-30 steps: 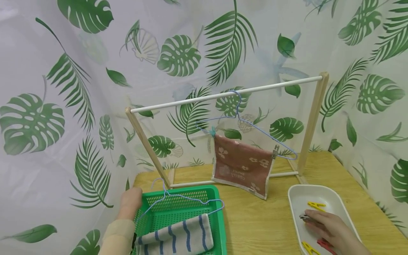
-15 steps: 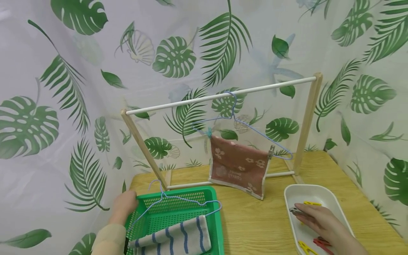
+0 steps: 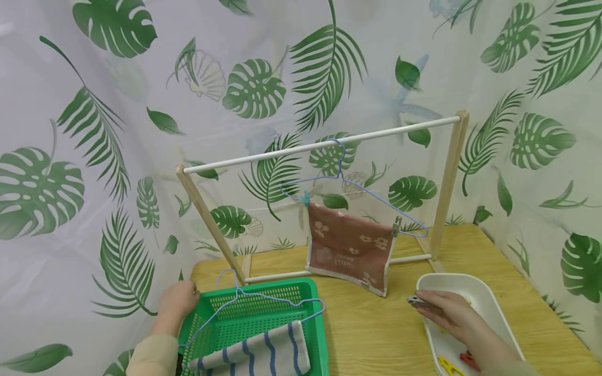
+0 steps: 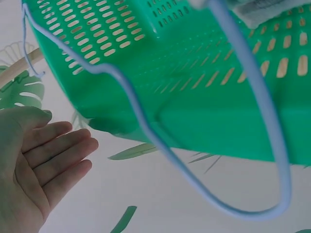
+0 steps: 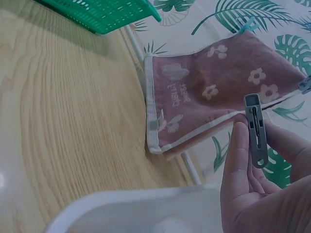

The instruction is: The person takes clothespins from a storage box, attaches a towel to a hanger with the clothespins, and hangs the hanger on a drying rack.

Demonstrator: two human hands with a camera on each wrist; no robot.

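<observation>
In the head view my left hand is beside the back left corner of a green basket. The left wrist view shows its fingers loosely bent, with nothing in them. A blue hanger lies across the basket, over a folded white towel with blue wavy stripes. My right hand pinches a grey clothespin between thumb and fingers, over the left rim of a white tray. Beyond it hangs a reddish-brown flowered towel, clipped to another blue hanger.
A drying rack with a white rod and wooden posts stands at the back of the wooden table. Yellow clothespins and a red clothespin lie in the tray. A leaf-patterned curtain surrounds the table.
My right hand has moved up and left with the grey clothespin, from inside the tray to its left rim. My left hand stays by the basket corner. The head view has shifted slightly.
</observation>
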